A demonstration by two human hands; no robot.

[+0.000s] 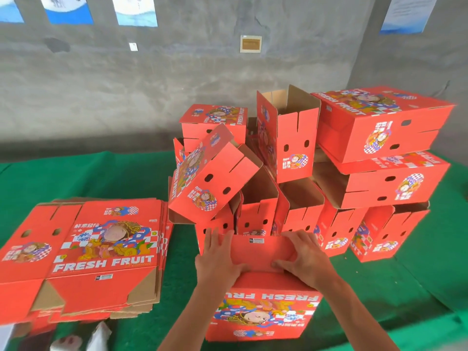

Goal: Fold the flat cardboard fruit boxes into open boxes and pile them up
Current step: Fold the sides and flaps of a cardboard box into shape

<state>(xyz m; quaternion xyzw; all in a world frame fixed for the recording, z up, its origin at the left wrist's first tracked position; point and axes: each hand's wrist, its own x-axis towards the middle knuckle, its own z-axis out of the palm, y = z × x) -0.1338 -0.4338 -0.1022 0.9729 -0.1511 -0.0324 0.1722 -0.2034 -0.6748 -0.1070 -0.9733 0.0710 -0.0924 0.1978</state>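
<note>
Green felt-like cloth (141, 178) covered the table, and behind it I saw a rough grey concrete wall (152, 92) hung with blue-and-white posters (135, 10). Just below me stood the red box being folded (263, 310), its printed "FRESH FRUIT" side facing me upside down. My left hand (217, 259) lay on the left end of its raised bottom flap (260, 252), fingers fairly straight and pressed over the flap's upper edge, thumb tucked toward the fold. My right hand (304, 257) was on the right end of the same flap, fingers bent over it and thumb pressing its face, so that hand was grasping the flap. Well to the left of my left hand lay the stack of flat boxes (83, 254), unfolded, printed side up, brown cardboard showing at the corners. Directly beyond both hands was the pile of folded boxes (316, 173): a row of open ones just past my fingertips, with others on top. One tilted box (210, 176) leaned above and beyond my left hand; an upright open box (288, 133) stood further back. Beyond my right hand, two boxes lay on their sides, stacked (385, 148).
</note>
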